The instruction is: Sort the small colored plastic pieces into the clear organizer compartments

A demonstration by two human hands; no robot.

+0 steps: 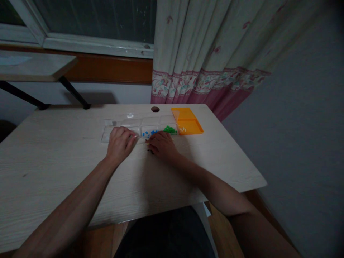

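Note:
My left hand point(120, 142) lies on the pale wooden table point(53, 161) with its fingers curled over the near edge of a clear compartment box point(118, 123). My right hand point(162, 145) rests beside it with fingers bent down, pinching something small and dark against the table. The box holds blue beads point(149, 133) in one cell and green beads point(170, 129) in the cell to the right. Both hands sit just in front of these cells.
An orange lid or tray point(189, 123) with a few small pale pieces lies at the box's right end. A round cable hole point(155, 109) is near the table's far edge. A curtain point(204, 50) hangs behind, and a shelf point(32, 66) stands far left.

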